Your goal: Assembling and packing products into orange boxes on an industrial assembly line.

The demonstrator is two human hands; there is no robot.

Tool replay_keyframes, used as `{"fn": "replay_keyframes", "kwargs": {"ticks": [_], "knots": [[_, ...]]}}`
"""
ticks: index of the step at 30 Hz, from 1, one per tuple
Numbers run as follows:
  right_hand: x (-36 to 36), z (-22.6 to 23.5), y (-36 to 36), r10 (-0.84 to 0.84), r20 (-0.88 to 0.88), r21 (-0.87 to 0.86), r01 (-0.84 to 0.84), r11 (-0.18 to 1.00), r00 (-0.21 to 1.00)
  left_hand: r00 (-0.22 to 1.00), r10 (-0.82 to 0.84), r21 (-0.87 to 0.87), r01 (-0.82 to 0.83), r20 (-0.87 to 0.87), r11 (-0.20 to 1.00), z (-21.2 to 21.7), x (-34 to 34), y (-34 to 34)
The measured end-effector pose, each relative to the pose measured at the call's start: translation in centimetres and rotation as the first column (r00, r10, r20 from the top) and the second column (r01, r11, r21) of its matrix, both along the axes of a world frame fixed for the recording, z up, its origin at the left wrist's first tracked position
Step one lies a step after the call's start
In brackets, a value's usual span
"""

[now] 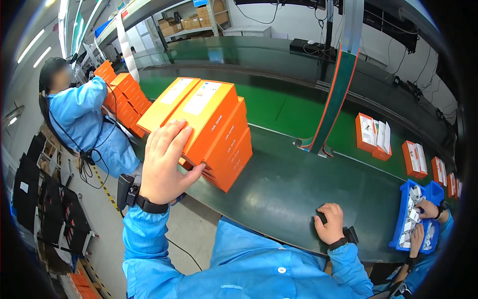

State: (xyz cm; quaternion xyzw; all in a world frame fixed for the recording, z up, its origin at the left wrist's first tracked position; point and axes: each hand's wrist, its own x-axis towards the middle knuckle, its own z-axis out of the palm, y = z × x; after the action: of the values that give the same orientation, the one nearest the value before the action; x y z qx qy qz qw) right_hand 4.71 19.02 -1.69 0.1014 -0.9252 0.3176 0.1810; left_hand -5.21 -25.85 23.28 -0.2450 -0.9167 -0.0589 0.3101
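Note:
My left hand (pixel 167 162) grips the near corner of the top orange box (pixel 209 117), which lies tilted on a stack of orange boxes (pixel 231 157) at the table's near edge. A second orange box (pixel 167 102) lies beside it on the left. My right hand (pixel 329 223) rests closed as a fist on the dark green table (pixel 284 189), with a small dark object partly hidden under the fingers. Both my arms wear blue sleeves and black wristbands.
A person in blue (pixel 84 119) sits at left by more stacked orange boxes (pixel 124 97). Open orange boxes (pixel 373 135) ride the green belt at right. Another person's hands (pixel 423 219) work over a blue bin (pixel 416 214). An orange-edged post (pixel 336 94) stands mid-table.

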Motion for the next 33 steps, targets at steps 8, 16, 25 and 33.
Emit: {"fn": "replay_keyframes", "kwargs": {"ticks": [8, 16, 25, 33], "knots": [[0.1, -0.2, 0.1, -0.013, -0.021, 0.009, 0.013, 1.000, 1.000, 0.943, -0.174, -0.008, 0.179, -0.285, 0.984, -1.9, -0.7, -0.9], [1.0, 3.3, -2.2, 0.112, -0.037, -0.231, -0.118, 0.966, 0.993, 0.830, -0.305, 0.149, 0.414, -0.467, 0.898, -2.4, 2.3, 3.6], [5.3, 7.6, -6.7, 0.404, -0.108, -0.957, -0.205, 0.204, 0.908, 0.591, -0.737, 0.477, 0.777, -0.328, 0.411, -11.0, 7.5, 16.1], [4.4, 8.3, -6.6, 0.258, -0.076, -0.974, -0.128, 0.189, 0.963, 0.461, -0.877, 0.877, 0.359, 0.133, 0.321, -15.7, 10.1, 17.8]]}}
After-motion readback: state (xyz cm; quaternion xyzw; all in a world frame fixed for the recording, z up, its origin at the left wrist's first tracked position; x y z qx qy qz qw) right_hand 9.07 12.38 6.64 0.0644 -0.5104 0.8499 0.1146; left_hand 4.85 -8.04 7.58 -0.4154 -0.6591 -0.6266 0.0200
